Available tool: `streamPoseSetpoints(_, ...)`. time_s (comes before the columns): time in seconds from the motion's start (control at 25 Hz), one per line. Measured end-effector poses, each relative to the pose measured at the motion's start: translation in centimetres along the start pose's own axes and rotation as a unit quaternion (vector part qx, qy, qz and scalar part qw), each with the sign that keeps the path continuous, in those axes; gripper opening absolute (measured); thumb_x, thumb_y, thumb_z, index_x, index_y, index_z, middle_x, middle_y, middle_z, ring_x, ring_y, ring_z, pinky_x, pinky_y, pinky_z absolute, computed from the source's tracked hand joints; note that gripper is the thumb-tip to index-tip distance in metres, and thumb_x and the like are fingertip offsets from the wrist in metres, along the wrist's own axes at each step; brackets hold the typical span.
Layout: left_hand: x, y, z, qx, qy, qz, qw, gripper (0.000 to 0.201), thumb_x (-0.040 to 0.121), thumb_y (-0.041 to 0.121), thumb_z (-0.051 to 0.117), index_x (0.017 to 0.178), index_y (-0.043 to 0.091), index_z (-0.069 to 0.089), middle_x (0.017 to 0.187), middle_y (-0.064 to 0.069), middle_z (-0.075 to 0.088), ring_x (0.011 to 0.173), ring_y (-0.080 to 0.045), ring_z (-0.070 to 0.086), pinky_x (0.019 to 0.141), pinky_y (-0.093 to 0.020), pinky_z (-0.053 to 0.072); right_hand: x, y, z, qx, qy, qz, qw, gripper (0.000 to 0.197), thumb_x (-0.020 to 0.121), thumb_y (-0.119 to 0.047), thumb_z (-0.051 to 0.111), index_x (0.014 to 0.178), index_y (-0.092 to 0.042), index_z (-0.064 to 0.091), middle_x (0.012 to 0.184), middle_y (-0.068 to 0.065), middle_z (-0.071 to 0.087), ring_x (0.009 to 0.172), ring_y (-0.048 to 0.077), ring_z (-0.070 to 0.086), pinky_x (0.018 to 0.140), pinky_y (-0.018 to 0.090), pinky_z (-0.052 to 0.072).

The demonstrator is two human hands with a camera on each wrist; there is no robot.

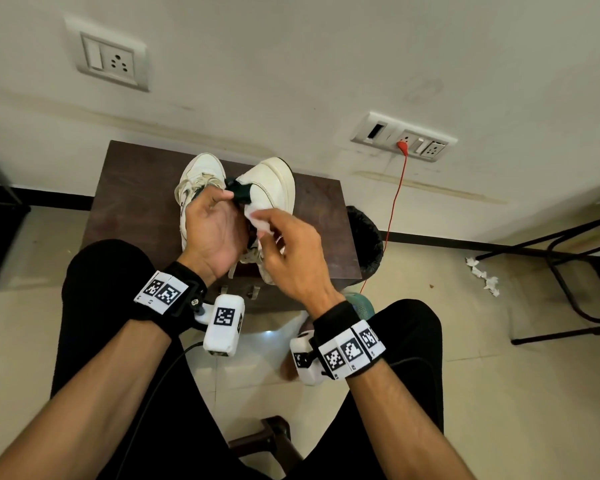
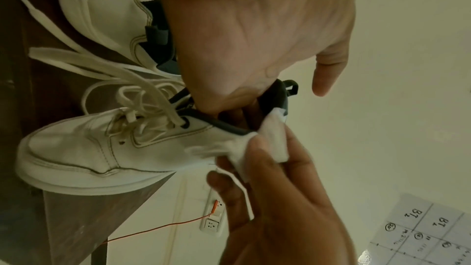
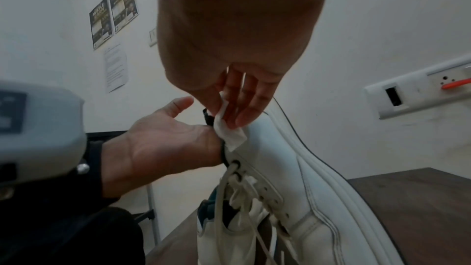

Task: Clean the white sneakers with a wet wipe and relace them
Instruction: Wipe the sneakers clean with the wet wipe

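Two hands work together: the left hand (image 1: 211, 230) grips the tilted sneaker (image 1: 271, 188) at its dark collar to steady it, so the right hand (image 1: 293, 251) can pinch the wet wipe (image 1: 258, 221) against its side.

A sheet of paper (image 2: 430, 235) ruled into a grid carries handwritten "B1" and "B2" in its cells. The print on the wall posters (image 3: 113, 19) is too blurred to read.
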State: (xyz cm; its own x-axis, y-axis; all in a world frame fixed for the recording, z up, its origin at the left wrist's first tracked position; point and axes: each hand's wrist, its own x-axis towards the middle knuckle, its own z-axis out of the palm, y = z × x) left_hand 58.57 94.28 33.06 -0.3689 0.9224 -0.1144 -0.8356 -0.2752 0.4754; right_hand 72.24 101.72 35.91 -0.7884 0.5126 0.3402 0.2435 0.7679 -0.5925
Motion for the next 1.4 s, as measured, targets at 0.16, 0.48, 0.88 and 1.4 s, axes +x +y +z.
streamPoseSetpoints(0.16, 0.0, -0.1, -0.1, -0.018, 0.022, 0.000, 1.000, 0.050, 0.073, 0.037, 0.058, 0.117, 0.013, 0.062, 0.094, 0.001, 0.063, 0.083, -0.013, 0.063, 0.085, -0.027, 0.050, 1.7, 0.7, -1.7, 0.028, 0.147, 0.053, 0.987, 0.028, 0.098, -0.009, 0.064, 0.126, -0.013, 0.071, 0.102, -0.007, 0.072, 0.082, 0.007, 0.065, 0.071, 0.032, 0.059)
streamPoseSetpoints(0.48, 0.5, -1.5, -1.1, 0.006, 0.051, -0.050, 0.997, 0.082, 0.081, 0.039, 0.053, 0.153, 0.001, 0.046, 0.160, -0.022, 0.042, 0.134, -0.032, 0.048, 0.127, -0.044, 0.025, -3.4, 2.3, 1.6, 0.016, -0.012, 0.043, 0.999, 0.029, 0.097, -0.004, 0.059, 0.123, -0.015, 0.065, 0.115, -0.002, 0.071, 0.094, 0.015, 0.067, 0.082, 0.044, 0.058)
streamPoseSetpoints(0.88, 1.3, -2.5, -1.3, 0.030, 0.078, -0.060, 0.995, 0.089, 0.078, 0.041, 0.059, 0.155, 0.001, 0.041, 0.143, -0.017, 0.050, 0.121, -0.032, 0.053, 0.116, -0.042, 0.034, 1.0, 2.9, -0.4, -0.066, 0.045, 0.062, 0.995, 0.032, 0.098, -0.009, 0.059, 0.129, -0.016, 0.060, 0.101, -0.002, 0.069, 0.084, 0.018, 0.064, 0.076, 0.041, 0.056)
streamPoseSetpoints(1.4, 1.7, -2.4, -1.5, -0.005, 0.101, -0.035, 0.994, 0.082, 0.079, 0.039, 0.053, 0.152, 0.002, 0.048, 0.155, -0.017, 0.050, 0.134, -0.032, 0.055, 0.123, -0.044, 0.033, -1.8, 4.6, -1.1, -0.014, 0.042, 0.123, 0.991, 0.030, 0.098, -0.011, 0.063, 0.127, -0.016, 0.060, 0.089, -0.007, 0.067, 0.067, 0.011, 0.064, 0.067, 0.037, 0.058)
